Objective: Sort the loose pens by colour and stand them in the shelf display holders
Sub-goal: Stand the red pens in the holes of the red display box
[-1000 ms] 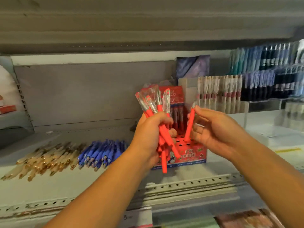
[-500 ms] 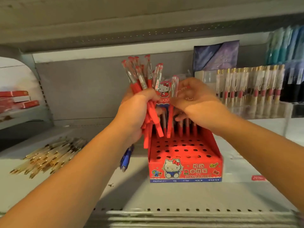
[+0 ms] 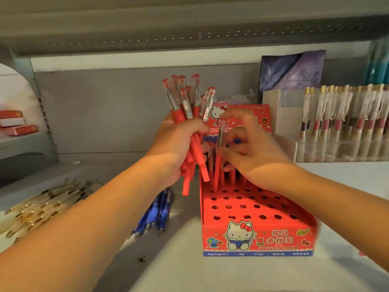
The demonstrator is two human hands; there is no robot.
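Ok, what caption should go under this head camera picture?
Left hand grips red pens while right hand stands one pen in the Hello Kitty holder.

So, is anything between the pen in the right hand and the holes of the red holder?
Nothing visible. The single red pen pinched by the right hand points into the red holder's back row; the left hand's bundle hangs beside it.

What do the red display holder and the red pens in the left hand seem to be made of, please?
The red display holder looks like printed cardboard: flat folded walls, punched round holes, cartoon print, slight sheen. The red pens in the left hand look plastic: clear glossy upper barrels, matte red lower halves, possibly rubbery.
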